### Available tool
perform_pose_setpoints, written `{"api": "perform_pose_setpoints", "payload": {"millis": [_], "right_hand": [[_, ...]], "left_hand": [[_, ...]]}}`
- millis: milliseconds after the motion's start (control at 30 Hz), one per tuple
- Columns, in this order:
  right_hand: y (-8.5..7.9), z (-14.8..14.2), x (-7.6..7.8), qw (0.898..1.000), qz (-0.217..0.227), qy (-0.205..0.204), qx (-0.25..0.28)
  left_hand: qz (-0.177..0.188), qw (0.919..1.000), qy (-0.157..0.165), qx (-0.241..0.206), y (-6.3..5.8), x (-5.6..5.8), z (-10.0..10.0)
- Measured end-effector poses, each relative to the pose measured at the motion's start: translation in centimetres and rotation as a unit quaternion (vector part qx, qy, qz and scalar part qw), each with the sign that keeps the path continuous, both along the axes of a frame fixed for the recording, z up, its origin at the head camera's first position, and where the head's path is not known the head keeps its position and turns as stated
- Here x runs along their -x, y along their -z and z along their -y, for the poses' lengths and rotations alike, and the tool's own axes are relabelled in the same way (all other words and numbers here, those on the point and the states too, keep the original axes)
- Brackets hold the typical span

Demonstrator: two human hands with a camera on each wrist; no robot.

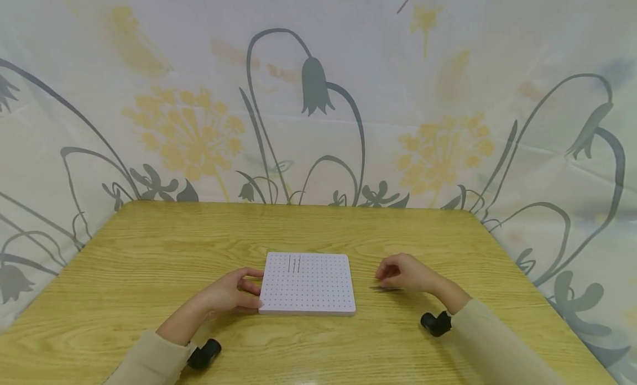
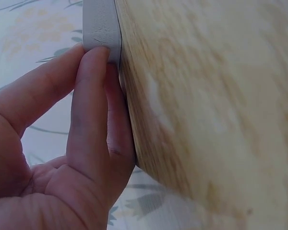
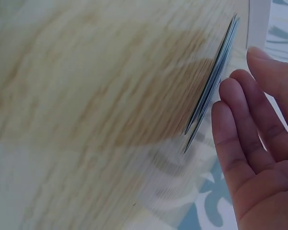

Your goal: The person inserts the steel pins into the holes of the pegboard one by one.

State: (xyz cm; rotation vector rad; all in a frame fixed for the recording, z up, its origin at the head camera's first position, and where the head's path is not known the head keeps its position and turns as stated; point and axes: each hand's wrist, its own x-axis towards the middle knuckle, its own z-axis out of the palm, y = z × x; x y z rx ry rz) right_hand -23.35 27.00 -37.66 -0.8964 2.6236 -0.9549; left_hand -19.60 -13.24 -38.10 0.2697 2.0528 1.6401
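Left hand (image 1: 233,292), lightly open, rests its fingertips on the left edge of the white board (image 1: 318,288). Right hand (image 1: 410,273), loosely relaxed, is just beside thin rods (image 3: 212,79) lying on the table (image 1: 298,346). Farther, three pins (image 1: 294,265) show on the board.

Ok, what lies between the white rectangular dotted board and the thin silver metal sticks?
In the head view, only bare yellowish wooden tabletop shows between the board and the sticks.

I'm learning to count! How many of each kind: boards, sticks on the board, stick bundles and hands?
White board: 1
Thin sticks on it: 3
Bundle of shiny sticks: 1, too packed to count inside
Hands, left hand and right hand: 2
Total: 7
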Motion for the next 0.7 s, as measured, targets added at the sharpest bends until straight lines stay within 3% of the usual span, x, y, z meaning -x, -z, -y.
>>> {"api": "perform_pose_setpoints", "payload": {"millis": [700], "right_hand": [[0.50, -0.90, -0.14, 0.999, 0.024, 0.008, -0.021]], "left_hand": [[0.003, 0.9999, 0.003, -0.009, -0.07, -0.13, 0.11]]}}
